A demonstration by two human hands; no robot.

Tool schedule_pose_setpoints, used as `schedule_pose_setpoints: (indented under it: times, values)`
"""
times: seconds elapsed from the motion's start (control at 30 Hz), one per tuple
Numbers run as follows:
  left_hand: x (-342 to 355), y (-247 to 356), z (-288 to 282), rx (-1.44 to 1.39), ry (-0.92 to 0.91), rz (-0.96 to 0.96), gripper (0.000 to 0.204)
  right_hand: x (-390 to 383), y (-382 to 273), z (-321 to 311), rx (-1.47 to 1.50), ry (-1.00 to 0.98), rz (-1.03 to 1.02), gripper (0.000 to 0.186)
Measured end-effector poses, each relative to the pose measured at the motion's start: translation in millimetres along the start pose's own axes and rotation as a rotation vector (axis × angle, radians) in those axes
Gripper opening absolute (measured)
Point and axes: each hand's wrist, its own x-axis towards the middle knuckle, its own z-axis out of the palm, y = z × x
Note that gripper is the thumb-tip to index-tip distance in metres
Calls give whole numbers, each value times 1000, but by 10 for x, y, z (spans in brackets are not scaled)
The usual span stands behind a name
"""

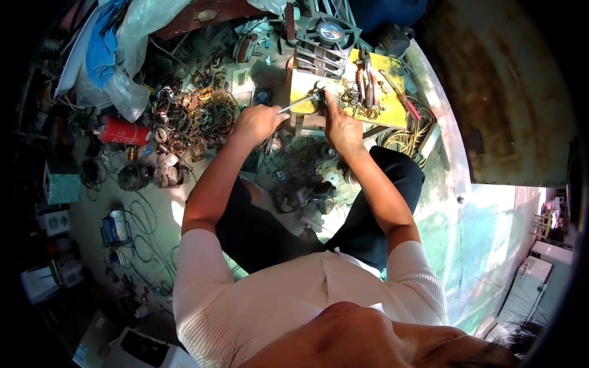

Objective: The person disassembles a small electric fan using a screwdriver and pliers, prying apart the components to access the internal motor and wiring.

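Observation:
My left hand (259, 124) is closed around a screwdriver (297, 104), its handle hidden in the fist. The bare metal shaft points right, and its tip meets a small dark part (318, 95) at the left side of a yellow board (302, 84). From the right side, my right hand (345, 129) reaches over the board. Its fingers are pressed together against that part, and what exactly they grip is hidden. Just right of these fingers lie small metal pieces (351, 98), red-handled pliers (368, 86) and another screwdriver with a red handle (410, 108).
A dark fan (330, 37) stands behind the board. A large heap of copper coils and motor parts (199, 113) spreads to the left, near a red cylinder (124, 130). Coiled yellowish cable (412, 138) lies on the right. More dark parts (304, 196) sit between my legs.

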Motion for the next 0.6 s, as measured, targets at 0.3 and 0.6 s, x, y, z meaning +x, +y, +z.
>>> schedule_pose_setpoints:
  times: [0.3,0.6]
  values:
    - [70,-82,71,102,47,110,38,122,38,-30,-211,-246,5,49]
    - [239,13,-270,329,-3,217,38,377,77,-328,-324,-377,-192,20]
